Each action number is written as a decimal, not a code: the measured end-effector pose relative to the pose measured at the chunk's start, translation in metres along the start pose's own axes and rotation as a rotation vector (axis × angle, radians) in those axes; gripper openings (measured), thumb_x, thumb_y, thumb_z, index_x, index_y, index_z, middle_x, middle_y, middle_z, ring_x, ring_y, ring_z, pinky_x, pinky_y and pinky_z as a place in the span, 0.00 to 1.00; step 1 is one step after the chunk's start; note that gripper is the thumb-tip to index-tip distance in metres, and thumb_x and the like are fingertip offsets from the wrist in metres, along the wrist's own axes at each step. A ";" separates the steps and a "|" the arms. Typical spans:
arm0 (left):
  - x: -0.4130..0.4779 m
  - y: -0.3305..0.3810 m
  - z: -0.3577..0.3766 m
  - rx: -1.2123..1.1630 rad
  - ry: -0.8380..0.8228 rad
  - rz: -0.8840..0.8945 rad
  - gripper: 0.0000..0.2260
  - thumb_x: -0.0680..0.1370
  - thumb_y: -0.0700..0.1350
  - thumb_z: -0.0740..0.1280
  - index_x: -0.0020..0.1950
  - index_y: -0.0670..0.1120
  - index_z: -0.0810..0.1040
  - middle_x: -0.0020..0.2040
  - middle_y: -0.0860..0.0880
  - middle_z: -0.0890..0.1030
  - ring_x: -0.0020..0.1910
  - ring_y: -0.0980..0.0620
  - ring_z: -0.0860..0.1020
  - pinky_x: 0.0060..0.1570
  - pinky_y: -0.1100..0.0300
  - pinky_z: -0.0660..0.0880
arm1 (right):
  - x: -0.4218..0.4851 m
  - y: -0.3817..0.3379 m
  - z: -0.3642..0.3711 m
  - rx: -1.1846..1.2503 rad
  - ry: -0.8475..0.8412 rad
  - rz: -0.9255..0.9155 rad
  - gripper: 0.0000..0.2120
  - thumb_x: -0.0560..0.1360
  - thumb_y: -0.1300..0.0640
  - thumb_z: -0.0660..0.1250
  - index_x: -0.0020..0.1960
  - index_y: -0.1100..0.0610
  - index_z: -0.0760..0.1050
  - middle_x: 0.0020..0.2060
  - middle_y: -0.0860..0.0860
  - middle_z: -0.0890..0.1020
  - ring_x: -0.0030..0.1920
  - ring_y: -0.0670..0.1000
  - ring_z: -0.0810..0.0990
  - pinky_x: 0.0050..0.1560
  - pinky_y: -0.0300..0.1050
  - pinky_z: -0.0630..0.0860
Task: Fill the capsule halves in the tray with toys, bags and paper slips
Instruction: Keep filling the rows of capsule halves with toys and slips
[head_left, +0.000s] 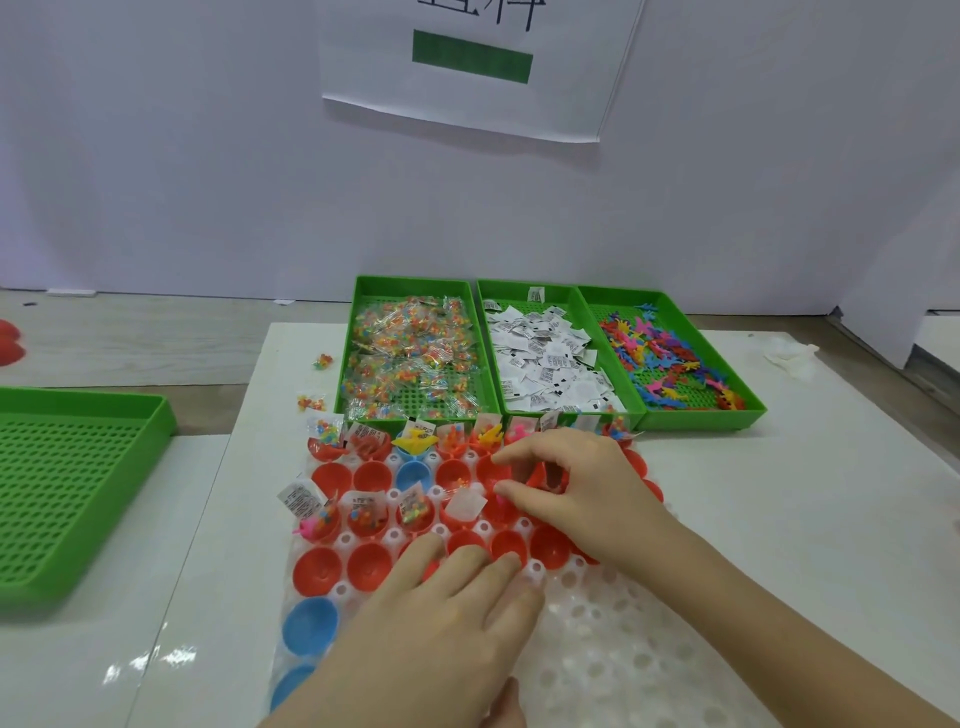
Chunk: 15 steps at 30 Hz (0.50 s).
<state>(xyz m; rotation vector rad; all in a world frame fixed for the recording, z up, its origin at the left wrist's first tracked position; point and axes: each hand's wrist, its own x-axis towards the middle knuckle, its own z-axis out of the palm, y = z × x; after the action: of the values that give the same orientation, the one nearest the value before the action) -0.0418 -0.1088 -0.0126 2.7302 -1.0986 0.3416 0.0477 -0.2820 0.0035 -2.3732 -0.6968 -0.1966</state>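
A clear dimpled tray (613, 623) holds red capsule halves (332, 478) and blue capsule halves (310, 626). The far row and part of the third row hold toys, bead bags and paper slips; the second and fourth rows look empty. My left hand (447, 613) lies flat on the tray's near part, its fingertips touching red halves. My right hand (571, 488) hovers over the tray's right middle with its fingers curled. A red toy piece (539, 475) shows between its thumb and fingers. The halves under this hand are hidden.
Three green bins stand behind the tray: bead bags (410, 353), paper slips (545, 364), coloured toys (670, 358). Another green bin (67, 467) sits at the left. Two loose bead bags (311, 401) lie beside the bins. A white tissue (789, 356) lies far right.
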 end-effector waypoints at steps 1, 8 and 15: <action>0.000 0.000 0.000 -0.004 -0.001 -0.002 0.18 0.66 0.50 0.56 0.44 0.55 0.86 0.46 0.55 0.85 0.41 0.56 0.83 0.44 0.59 0.79 | 0.000 0.000 -0.001 0.001 0.001 -0.001 0.10 0.70 0.55 0.75 0.51 0.50 0.83 0.38 0.43 0.82 0.41 0.41 0.77 0.42 0.29 0.69; 0.002 0.001 -0.001 0.030 0.049 0.014 0.17 0.67 0.49 0.57 0.42 0.55 0.86 0.44 0.55 0.85 0.39 0.57 0.83 0.43 0.59 0.79 | 0.013 0.014 -0.040 0.166 0.258 0.127 0.05 0.71 0.53 0.73 0.45 0.43 0.81 0.37 0.41 0.82 0.31 0.40 0.72 0.34 0.30 0.69; 0.002 0.001 0.000 0.031 0.025 0.054 0.15 0.66 0.53 0.60 0.42 0.57 0.86 0.45 0.55 0.86 0.39 0.57 0.83 0.41 0.59 0.79 | 0.061 0.072 -0.080 -0.102 0.102 0.373 0.07 0.73 0.57 0.71 0.48 0.47 0.81 0.43 0.45 0.82 0.36 0.37 0.73 0.42 0.38 0.69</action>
<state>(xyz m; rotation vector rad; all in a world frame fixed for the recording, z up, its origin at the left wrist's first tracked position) -0.0409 -0.1106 -0.0114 2.7194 -1.1721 0.4026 0.1407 -0.3526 0.0453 -2.5186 -0.1924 -0.1934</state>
